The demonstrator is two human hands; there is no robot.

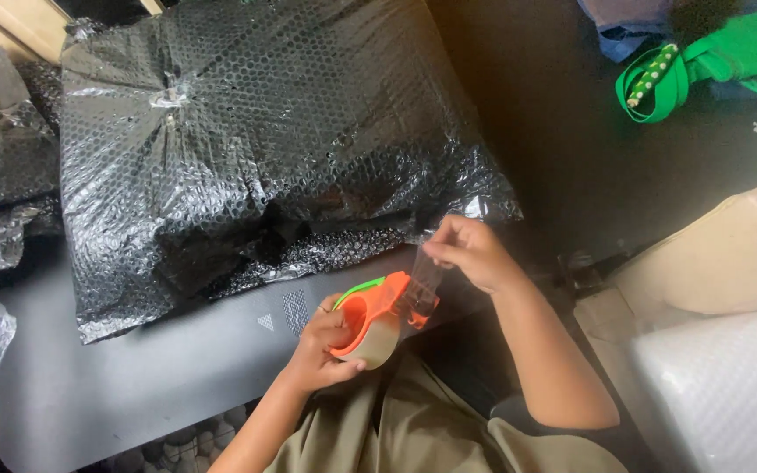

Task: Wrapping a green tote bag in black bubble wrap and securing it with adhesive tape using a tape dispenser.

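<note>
Orange plastic tape dispenser with one roll of clear tape is sitting in the left hand, just above the near edge of the grey bench. Left-hand fingers are curling closed around the dispenser body and roll; one ring is showing on one finger. Right hand is pinching the free end of one clear tape strip between thumb and fingertips, the strip running taut from the dispenser's cutter up to that pinch. One large bundle wrapped in black bubble wrap is lying on the bench just beyond both hands, not touching them. More crumpled black bubble wrap is lying at the far left. One green strap is lying at the upper right, well apart. One white bubble-wrap sheet is lying at the lower right.
</note>
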